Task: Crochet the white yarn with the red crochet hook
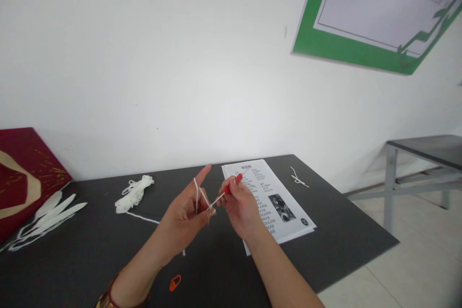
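My left hand has its index finger raised, with white yarn looped over it. Its thumb and other fingers pinch the yarn near the tip of a crochet hook. My right hand grips the red handle of the crochet hook, whose thin shaft points toward the left fingertips. A strand runs from behind my left hand to a loose white yarn skein on the table. A short yarn end hangs below the left hand. The exact stitch at the hook tip is too small to make out.
Printed pattern sheets lie on the black table beyond my right hand. An orange stitch marker is near the front. White crocheted pieces lie left by a red bag; yarn scraps lie right.
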`<move>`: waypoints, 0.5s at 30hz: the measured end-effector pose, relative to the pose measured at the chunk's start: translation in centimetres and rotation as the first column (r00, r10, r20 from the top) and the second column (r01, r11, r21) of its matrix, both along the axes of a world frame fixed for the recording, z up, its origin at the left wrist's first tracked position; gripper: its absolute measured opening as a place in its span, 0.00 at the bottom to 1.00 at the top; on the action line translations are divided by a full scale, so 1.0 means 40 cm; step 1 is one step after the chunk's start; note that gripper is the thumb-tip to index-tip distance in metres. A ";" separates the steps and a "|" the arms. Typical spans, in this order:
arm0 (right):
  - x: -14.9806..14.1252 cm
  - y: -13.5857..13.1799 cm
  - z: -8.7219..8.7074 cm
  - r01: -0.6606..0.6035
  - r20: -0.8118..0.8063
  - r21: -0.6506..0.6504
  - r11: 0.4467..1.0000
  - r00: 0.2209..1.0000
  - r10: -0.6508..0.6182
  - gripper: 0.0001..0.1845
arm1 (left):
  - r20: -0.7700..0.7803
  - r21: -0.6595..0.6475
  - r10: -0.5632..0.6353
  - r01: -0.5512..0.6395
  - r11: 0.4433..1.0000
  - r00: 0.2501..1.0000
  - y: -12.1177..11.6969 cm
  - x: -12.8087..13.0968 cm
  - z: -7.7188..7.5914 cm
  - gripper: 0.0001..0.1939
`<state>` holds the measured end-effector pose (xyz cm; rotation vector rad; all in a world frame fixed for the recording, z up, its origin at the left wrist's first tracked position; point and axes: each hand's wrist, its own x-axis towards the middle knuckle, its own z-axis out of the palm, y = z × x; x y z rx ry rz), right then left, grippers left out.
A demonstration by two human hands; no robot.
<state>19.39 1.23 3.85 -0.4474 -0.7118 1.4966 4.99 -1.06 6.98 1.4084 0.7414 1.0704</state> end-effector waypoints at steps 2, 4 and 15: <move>0.002 0.000 -0.001 0.007 0.008 0.014 1.000 1.000 -0.007 0.11 | -0.022 0.005 -0.021 0.021 1.000 1.000 0.000 -0.002 0.003 0.41; 0.005 -0.001 0.000 0.005 0.022 0.034 0.999 1.000 -0.006 0.11 | -0.042 0.007 -0.031 0.031 0.999 0.999 0.000 -0.004 0.006 0.41; 0.013 -0.003 0.009 0.057 0.100 0.113 0.992 0.993 -0.069 0.13 | -0.103 -0.016 -0.071 0.070 0.997 0.992 -0.003 -0.011 0.010 0.40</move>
